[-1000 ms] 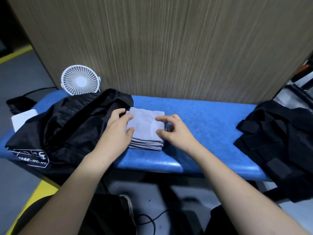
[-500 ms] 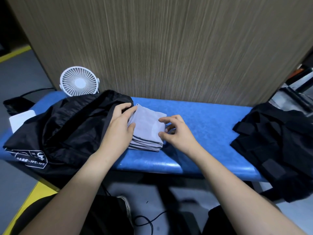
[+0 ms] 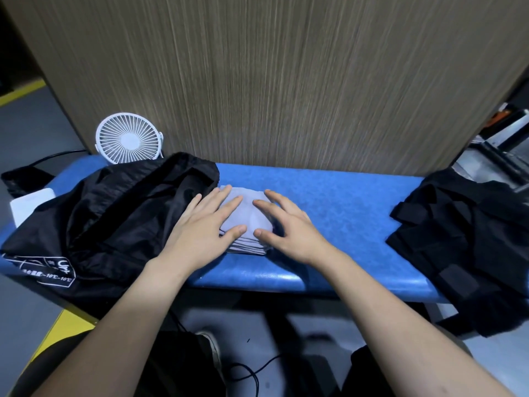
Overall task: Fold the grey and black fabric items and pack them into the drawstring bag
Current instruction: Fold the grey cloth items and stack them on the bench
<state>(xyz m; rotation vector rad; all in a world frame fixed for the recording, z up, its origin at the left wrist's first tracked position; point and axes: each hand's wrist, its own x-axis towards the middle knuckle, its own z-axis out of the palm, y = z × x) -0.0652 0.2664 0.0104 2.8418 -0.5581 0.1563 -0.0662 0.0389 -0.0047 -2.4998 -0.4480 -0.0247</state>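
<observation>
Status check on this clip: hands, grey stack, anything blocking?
Left hand and right hand open, flat on grey folded stack. Stack on blue table, beside black drawstring bag. Black fabric pile waits right. Nothing blocking.

Blue bench (image 3: 337,202): grey stack (image 3: 249,222), black bag (image 3: 114,213).

The left hand (image 3: 200,229) and right hand (image 3: 289,227) cover much of the grey stack (image 3: 248,216); left of them, the bag (image 3: 114,219) hides the fan's (image 3: 128,138) base; far right, the black fabric (image 3: 469,245) is cut off.
</observation>
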